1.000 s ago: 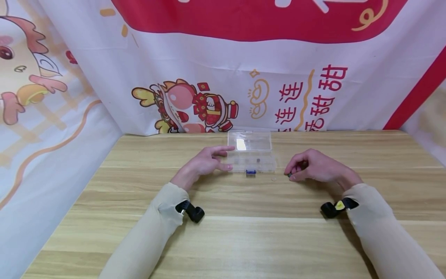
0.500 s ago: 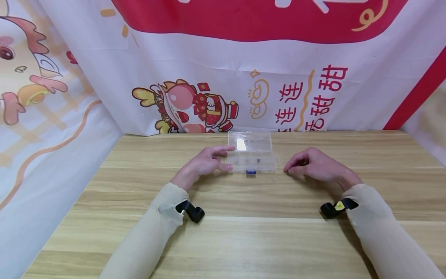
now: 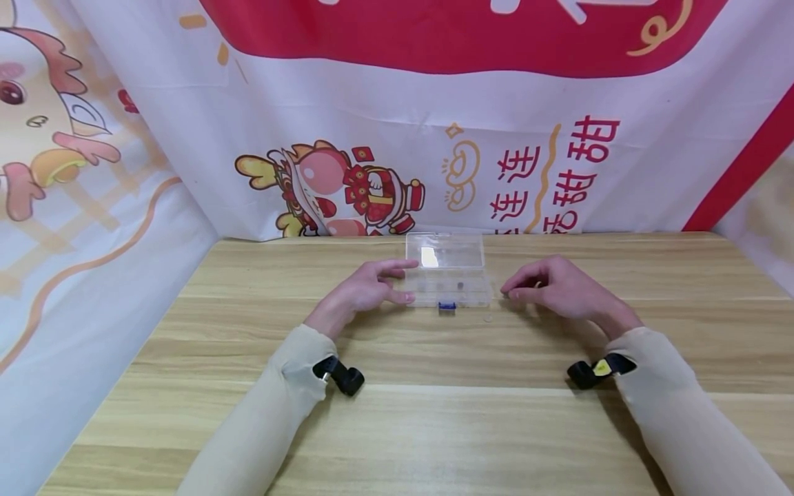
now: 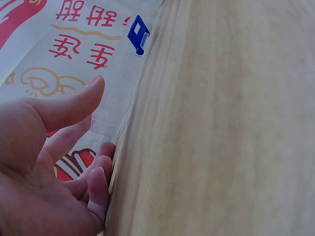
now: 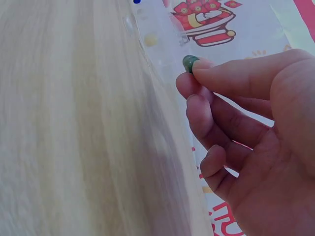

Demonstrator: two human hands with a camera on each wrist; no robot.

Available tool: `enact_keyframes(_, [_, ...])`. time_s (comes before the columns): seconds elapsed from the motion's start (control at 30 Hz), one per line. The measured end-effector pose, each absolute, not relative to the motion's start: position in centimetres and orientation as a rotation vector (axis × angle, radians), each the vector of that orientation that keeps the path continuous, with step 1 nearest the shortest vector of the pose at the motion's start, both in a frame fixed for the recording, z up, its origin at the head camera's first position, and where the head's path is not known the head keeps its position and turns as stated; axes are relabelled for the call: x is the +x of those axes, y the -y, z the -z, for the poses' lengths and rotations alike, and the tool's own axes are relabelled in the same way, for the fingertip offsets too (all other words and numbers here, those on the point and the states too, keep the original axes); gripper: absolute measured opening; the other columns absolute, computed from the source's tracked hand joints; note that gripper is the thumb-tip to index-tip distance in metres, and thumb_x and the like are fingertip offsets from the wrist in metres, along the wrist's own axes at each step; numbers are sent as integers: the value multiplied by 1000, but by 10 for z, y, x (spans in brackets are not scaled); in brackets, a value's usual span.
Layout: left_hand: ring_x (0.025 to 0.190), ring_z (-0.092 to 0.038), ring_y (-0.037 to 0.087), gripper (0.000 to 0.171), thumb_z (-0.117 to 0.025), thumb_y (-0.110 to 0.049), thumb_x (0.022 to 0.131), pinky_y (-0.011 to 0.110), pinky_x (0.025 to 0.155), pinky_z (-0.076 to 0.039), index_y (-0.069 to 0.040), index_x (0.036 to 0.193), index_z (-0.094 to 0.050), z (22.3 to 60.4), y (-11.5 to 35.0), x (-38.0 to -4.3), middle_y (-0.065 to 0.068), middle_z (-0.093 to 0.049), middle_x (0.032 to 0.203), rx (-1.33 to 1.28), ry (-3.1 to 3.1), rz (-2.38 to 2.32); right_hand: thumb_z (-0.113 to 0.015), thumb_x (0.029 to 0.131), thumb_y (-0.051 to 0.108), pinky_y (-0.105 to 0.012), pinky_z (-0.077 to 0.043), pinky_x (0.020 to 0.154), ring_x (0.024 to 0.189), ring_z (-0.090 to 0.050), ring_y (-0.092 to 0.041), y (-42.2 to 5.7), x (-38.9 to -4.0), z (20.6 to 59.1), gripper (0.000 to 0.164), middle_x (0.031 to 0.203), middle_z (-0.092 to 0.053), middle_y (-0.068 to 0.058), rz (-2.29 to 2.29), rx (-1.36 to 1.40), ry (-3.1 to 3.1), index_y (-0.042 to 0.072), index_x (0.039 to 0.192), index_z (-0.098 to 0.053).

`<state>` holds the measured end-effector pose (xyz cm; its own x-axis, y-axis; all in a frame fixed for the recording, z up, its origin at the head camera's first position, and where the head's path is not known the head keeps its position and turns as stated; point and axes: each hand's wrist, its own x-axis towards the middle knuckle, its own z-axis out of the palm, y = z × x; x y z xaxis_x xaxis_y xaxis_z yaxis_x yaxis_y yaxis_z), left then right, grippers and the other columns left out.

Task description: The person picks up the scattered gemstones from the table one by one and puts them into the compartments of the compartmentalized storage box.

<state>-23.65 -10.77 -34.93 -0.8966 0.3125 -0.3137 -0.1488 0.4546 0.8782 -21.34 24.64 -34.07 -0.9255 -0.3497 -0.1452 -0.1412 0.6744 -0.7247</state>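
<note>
A clear plastic compartment box (image 3: 428,295) lies on the table with its lid (image 3: 459,249) raised at the back and a blue latch (image 3: 446,306) at its front. My left hand (image 3: 367,285) is at the box's left end, thumb and index finger extended and touching it. Between thumb and index fingertip my right hand (image 3: 561,288) pinches a small green bead (image 5: 189,63), just off the box's right end. The other right-hand fingers are loosely bent. One small dark piece (image 3: 460,285) sits in a compartment.
A small clear round piece (image 3: 488,318) lies on the wooden table (image 3: 459,434) by the box's front right corner. A yellowish piece (image 5: 150,40) shows inside the box. Printed cloth (image 3: 347,96) hangs right behind the table.
My right hand has lifted the green bead off the table and moved it slightly left and back, closer to the box. The left hand and the box have stayed put.
</note>
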Motion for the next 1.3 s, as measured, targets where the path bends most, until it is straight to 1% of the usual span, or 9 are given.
enact_keyframes(0.23, [142, -48, 30, 67, -84, -15, 89, 54, 126, -32, -38, 148, -62, 350, 109, -236, 5, -49, 160, 135, -2277, -1431, -73, 101, 22, -28, -49, 69, 91, -56, -24, -240, -212, 338, 19, 112, -76, -6, 1138, -420, -2624, 18, 117, -81])
enact_keyframes(0.43, [143, -48, 31, 67, -84, -15, 89, 54, 126, -32, -38, 148, -62, 350, 109, -236, 5, -49, 160, 143, -2281, -1428, -72, 101, 22, -28, -49, 67, 89, -56, -24, -233, -211, 337, 17, 109, -75, -5, 1146, -429, -2659, 19, 116, -81])
enact_keyframes(0.6, [142, -48, 30, 67, -84, -15, 89, 53, 125, -33, -38, 148, -62, 351, 108, -237, 5, -50, 159, 137, -2280, -1435, -72, 101, 22, -27, -48, 64, 85, -57, -20, -224, -210, 337, 16, 108, -76, -5, 1164, -473, -2678, 17, 114, -81])
enact_keyframes(0.87, [144, -47, 31, 67, -84, -15, 89, 54, 126, -32, -39, 148, -62, 352, 108, -238, 5, -49, 160, 135, -2278, -1425, -70, 103, 23, -30, -51, 70, 89, -59, -23, -216, -209, 336, 15, 108, -77, -2, 1131, -445, -2732, 21, 114, -81])
enact_keyframes(1.0, [144, -48, 31, 67, -84, -15, 89, 54, 126, -32, -39, 147, -62, 352, 108, -238, 5, -49, 160, 134, -2278, -1428, -71, 103, 25, -30, -51, 72, 90, -60, -23, -210, -208, 336, 16, 107, -77, -1, 1138, -446, -2753, 20, 114, -81])
enact_keyframes(1.3, [144, -48, 31, 67, -84, -15, 89, 55, 126, -33, -39, 148, -61, 351, 108, -238, 5, -49, 161, 139, -2283, -1424, -73, 101, 19, -30, -52, 74, 89, -62, -21, -188, -208, 340, 14, 103, -78, -1, 1176, -510, -2779, 17, 111, -82])
